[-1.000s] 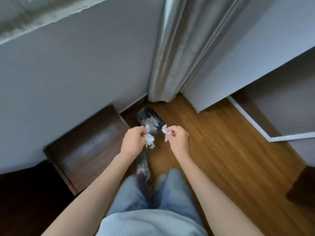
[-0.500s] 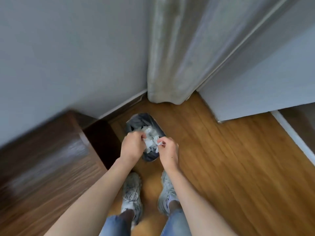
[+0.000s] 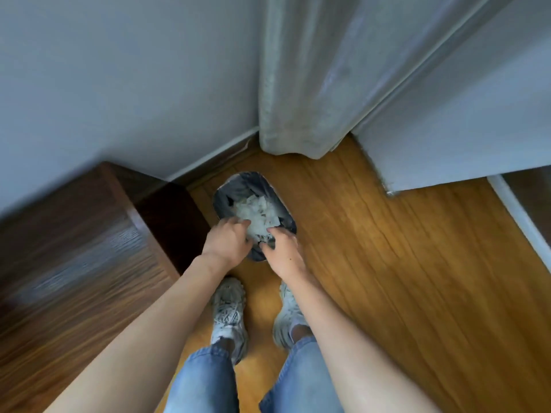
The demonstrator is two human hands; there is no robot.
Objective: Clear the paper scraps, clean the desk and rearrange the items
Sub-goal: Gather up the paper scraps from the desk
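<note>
A small bin lined with a black bag [image 3: 238, 181] stands on the wood floor by the wall corner. White paper scraps [image 3: 258, 208] fill it. My left hand [image 3: 228, 241] hovers over the bin's near left rim with its fingers loosely spread toward the scraps. Over the near right rim my right hand [image 3: 281, 253] does the same, fingers straight and pointing down at the pile. Neither hand holds any paper that I can see. The near edge of the bin is hidden behind both hands.
A dark wooden desk [image 3: 74, 248] stands close on the left, its corner next to the bin. A grey curtain [image 3: 304, 84] hangs down behind the bin. A white wall corner [image 3: 447, 138] juts out at the right. My shoes [image 3: 228, 314] stand just before the bin.
Both hands pinched paper scraps a second ago above the bin. They lowered to the bin mouth and let the scraps go. The view tilted down and moved closer to the bin.
</note>
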